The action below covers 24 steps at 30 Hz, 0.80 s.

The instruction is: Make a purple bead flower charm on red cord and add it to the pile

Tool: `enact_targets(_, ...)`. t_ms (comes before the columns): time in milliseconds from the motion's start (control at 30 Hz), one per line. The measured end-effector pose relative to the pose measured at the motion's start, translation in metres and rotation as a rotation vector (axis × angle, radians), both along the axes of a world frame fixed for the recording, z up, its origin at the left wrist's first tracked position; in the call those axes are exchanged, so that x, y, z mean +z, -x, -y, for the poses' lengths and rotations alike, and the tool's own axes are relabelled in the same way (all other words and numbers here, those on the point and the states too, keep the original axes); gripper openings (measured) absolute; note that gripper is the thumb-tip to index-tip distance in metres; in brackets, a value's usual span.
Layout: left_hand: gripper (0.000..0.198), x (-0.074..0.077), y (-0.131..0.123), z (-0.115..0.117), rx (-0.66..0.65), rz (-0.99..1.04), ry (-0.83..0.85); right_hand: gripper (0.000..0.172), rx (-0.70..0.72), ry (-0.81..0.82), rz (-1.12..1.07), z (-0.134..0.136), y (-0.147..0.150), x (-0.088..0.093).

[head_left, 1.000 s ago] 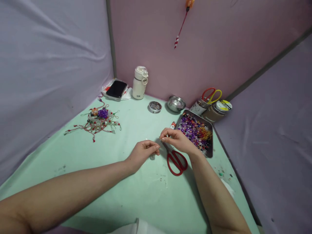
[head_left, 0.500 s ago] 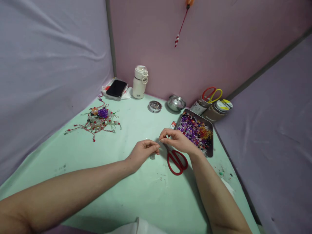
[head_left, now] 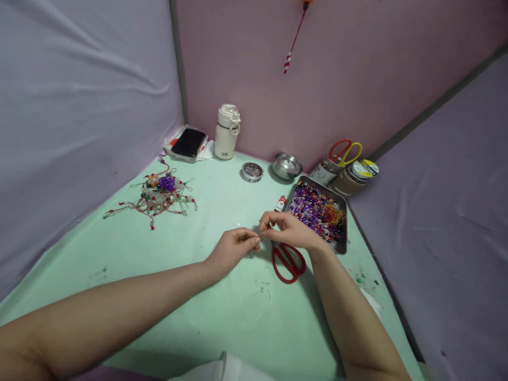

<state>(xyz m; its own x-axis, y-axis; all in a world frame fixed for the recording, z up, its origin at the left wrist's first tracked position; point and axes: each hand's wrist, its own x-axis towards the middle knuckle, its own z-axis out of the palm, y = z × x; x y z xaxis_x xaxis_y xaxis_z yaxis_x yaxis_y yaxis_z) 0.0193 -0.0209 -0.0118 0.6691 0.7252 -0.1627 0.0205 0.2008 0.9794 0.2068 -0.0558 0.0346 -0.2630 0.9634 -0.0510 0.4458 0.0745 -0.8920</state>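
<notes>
My left hand is closed in a pinch above the green table, near the middle. Just beneath its fingertips hangs or lies a small clump of clear beads; whether the fingers hold it I cannot tell. Close by on the right, my right hand is also pinched, its fingertips a short gap from the left ones. What sits between its fingers is too small to make out. Red-handled scissors lie on the table below my right hand, which hides their blades. A small bottle with a red cap lies behind that hand.
A metal tray of mixed beads stands at right. Behind are a steel bowl, a round bead box, a white flask, a phone and jars, one holding scissors. Beaded charms lie at left.
My right hand's fingers have curled and shifted slightly at the pinch. My left hand stays almost in place. The whole view has tilted a little.
</notes>
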Motion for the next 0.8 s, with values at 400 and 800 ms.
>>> enact_targets(400,0.024,-0.003,0.000,-0.001,0.021,0.002,0.036,0.011,-0.486,-0.254,0.411,0.004,-0.053,0.013)
enact_targets(800,0.025,0.001,0.000,-0.002,0.043,-0.070,0.000,0.017,-0.414,-0.060,0.926,0.001,-0.080,-0.004)
